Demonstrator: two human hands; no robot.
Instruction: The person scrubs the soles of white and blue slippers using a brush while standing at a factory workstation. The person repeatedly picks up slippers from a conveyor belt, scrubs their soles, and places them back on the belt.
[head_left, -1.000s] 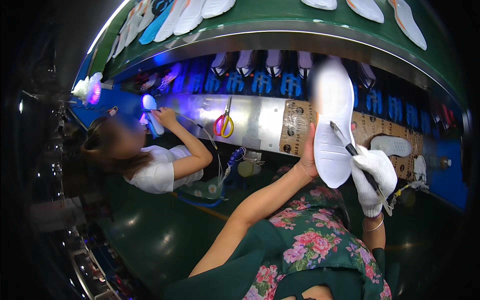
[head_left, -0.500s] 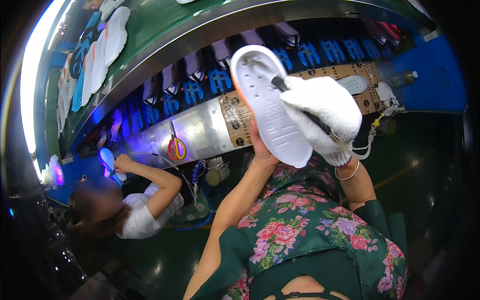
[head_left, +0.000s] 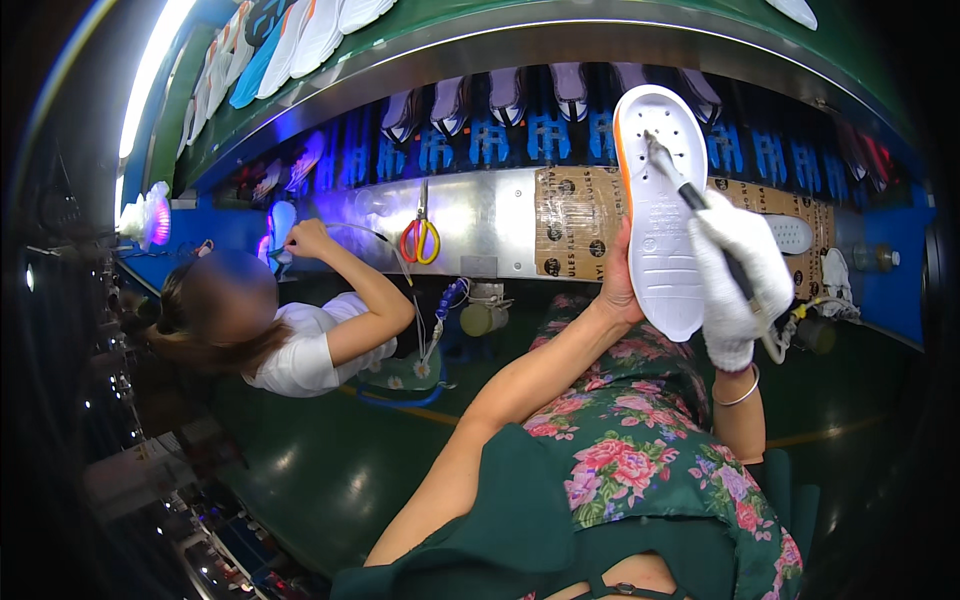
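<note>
A white shoe sole with an orange side edge stands nearly upright in front of me, its hollowed face with holes toward me. My bare left hand grips its left edge near the heel half; most of those fingers are behind the sole. In a white knit glove, my right hand is closed round a dark-handled brush. A thin tube runs from the brush's back end. The brush's tip meets the sole's face among the holes of the toe half.
Cardboard covers part of the metal ledge, with another pale sole at right. Scissors lie further left. Purple shoe parts line up behind on blue holders. A co-worker sits at left. A plastic bottle lies far right.
The view has swung, so the bench and co-worker's area appear shifted. The sole is turned more upright, and the brush tip sits at a different spot in the toe half.
</note>
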